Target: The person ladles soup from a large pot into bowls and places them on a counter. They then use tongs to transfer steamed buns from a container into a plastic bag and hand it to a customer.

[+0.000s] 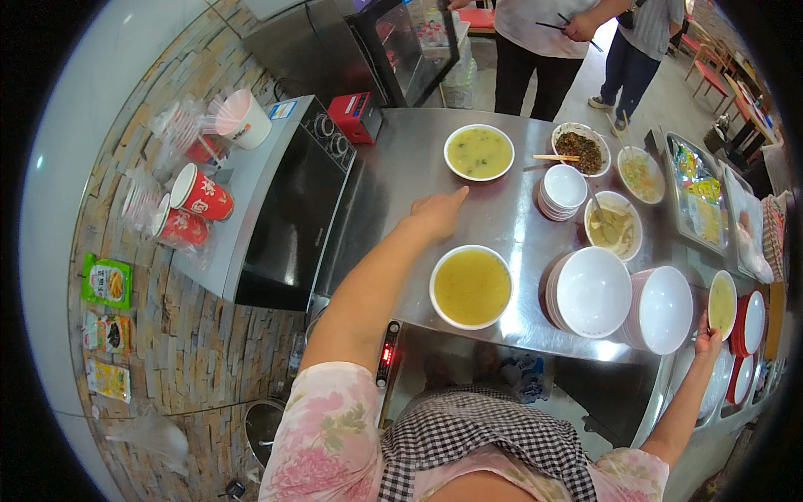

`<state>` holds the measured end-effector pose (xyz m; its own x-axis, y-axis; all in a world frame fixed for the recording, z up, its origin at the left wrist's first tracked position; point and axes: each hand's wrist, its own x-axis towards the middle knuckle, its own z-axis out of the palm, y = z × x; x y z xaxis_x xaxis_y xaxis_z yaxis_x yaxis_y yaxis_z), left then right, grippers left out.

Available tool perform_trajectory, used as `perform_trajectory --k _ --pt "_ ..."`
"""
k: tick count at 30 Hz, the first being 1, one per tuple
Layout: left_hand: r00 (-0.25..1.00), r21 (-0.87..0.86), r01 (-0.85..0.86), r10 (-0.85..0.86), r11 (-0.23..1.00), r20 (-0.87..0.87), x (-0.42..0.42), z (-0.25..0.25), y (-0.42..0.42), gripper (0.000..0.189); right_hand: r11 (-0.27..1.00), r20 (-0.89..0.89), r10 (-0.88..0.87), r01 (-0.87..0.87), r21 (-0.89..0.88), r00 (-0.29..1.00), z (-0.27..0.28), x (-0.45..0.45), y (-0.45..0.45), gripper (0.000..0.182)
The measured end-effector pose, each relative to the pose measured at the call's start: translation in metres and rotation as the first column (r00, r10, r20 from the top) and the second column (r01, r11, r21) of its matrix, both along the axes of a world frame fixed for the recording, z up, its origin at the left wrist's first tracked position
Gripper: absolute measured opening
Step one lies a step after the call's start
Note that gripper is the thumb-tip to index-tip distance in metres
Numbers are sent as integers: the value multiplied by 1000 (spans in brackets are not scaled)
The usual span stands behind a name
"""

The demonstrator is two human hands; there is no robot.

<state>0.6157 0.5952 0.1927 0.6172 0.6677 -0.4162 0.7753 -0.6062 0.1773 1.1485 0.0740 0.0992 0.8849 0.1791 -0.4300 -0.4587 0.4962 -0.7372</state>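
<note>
My left hand [437,215] reaches over the steel counter with its index finger extended and nothing in it. Its fingertip is just below a white bowl of yellow soup with dark green bits [479,153]. Nearer to me stands another white bowl of smooth yellow soup [471,287]. Far to the right, my right hand [709,342] grips the near edge of a white bowl of pale yellow soup [722,305], beside stacks of red-sided bowls [747,323]. The thumb shows at the rim; the fingers beneath are hidden.
Stacked large white bowls [593,292], small bowls [564,187] and condiment bowls [581,149] crowd the counter's right half. A microwave oven [282,219] and red box [355,117] stand left. Two people [541,44] are beyond the counter, one holding dark sticks.
</note>
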Motion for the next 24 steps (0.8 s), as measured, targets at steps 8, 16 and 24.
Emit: perform_trajectory --k 8,16,24 --pt "243 -805 -290 853 518 461 -33 -65 67 63 1000 -73 19 -20 -9 997 -14 2 14 48" --pt "-203 -979 157 974 133 100 52 -110 67 50 998 -29 61 -61 -12 998 -14 -3 7 49" --pt "-205 -984 115 973 137 111 81 -116 76 28 997 -112 70 -67 31 991 4 -31 -6 41"
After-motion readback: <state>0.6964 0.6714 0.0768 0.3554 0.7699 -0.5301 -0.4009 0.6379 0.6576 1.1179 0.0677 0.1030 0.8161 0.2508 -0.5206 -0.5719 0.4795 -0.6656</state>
